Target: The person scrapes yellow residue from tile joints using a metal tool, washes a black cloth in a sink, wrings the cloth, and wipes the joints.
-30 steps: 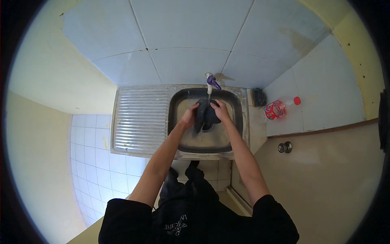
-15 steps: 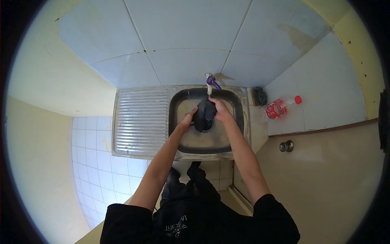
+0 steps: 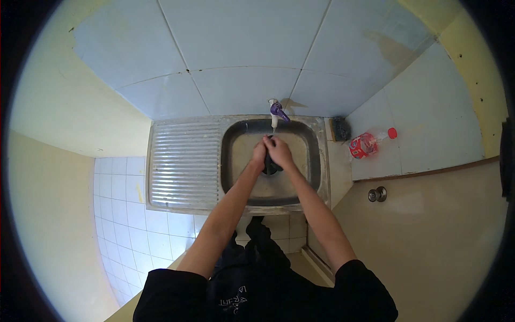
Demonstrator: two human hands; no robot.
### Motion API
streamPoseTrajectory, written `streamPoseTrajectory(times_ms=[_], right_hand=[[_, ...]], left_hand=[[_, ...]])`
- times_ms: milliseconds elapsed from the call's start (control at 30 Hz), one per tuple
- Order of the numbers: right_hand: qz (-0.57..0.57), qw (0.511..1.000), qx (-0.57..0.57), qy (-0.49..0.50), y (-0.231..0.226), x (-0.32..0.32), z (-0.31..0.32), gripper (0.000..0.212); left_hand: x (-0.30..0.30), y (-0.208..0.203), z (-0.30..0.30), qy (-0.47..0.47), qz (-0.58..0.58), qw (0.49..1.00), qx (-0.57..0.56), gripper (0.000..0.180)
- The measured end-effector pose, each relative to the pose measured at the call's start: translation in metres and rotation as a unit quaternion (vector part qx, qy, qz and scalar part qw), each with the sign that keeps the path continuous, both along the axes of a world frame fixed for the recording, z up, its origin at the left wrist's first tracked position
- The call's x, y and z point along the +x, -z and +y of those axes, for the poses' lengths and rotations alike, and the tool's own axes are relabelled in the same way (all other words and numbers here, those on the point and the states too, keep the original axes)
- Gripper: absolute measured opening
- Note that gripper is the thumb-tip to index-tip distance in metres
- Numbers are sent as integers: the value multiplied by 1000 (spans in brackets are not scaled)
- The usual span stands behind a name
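Note:
Over the basin of a steel sink (image 3: 317,161), my two hands are close together, nearly touching, beneath the tap (image 3: 276,110). The tap has a purple lever and a pale spout, with a thin stream of water below it. My left hand (image 3: 258,154) and my right hand (image 3: 279,151) are both closed on a dark cloth (image 3: 269,160), bunched between them. Most of the cloth is hidden by my fingers. Its lower end hangs above the drain, and I cannot tell whether it touches the basin.
Left of the basin lies a ribbed draining board (image 3: 185,166). On the right ledge sit a dark scouring sponge (image 3: 340,129) and a clear bottle (image 3: 365,146) with a red cap and label, lying on its side. A door with a round knob (image 3: 377,194) stands lower right. Tiled wall rises behind.
My hands have come together, the left moving right and the right moving left and slightly down. The dark cloth, spread between them before, is now bunched up and mostly covered.

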State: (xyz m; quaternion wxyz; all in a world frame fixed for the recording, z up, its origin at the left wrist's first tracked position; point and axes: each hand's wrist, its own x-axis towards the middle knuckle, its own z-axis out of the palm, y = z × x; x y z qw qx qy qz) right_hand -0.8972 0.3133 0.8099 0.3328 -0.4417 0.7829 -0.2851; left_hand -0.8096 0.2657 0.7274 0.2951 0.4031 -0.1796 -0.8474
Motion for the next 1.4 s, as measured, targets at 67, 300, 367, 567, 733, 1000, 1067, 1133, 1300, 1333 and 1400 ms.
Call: streamPoseTrajectory(times_ms=[67, 300, 367, 567, 733, 1000, 1067, 1133, 1300, 1333, 1400], right_hand=[[13, 1000, 12, -15, -6, 14, -9, 57], [39, 991, 94, 91, 25, -45, -16, 46], [-27, 999, 23, 22, 48, -64, -1, 40], [-279, 957, -8, -76, 22, -26, -16, 22], [-447, 894, 14, 17, 19, -57, -1, 12], [-642, 757, 4, 117, 30, -54, -1, 20], [-649, 743, 0, 166, 29, -56, 3, 18], [-640, 746, -31, 183, 25, -57, 11, 17], [-654, 726, -89, 195, -6, -38, 14, 14], [-633, 739, -96, 208, -6, -39, 15, 13], [-607, 753, -107, 230, -2, -50, 24, 12]], left_hand=[[3, 10, -5, -55, -38, 998, 2, 43], [-39, -33, 29, -11, -148, 989, -18, 44], [-50, -49, 29, -2, -206, 979, -1, 45], [24, 23, -15, -31, 43, 998, 26, 44], [42, -9, 8, -32, 71, 995, 63, 45], [55, -17, 36, -38, 62, 987, 141, 63], [47, -23, 43, -34, -35, 970, 240, 69], [40, -14, 49, -17, -32, 971, 236, 60], [54, 26, 43, 6, 69, 993, 95, 41], [54, 26, 39, -26, 75, 995, 66, 39], [44, 11, 33, -49, 85, 994, 42, 36]])
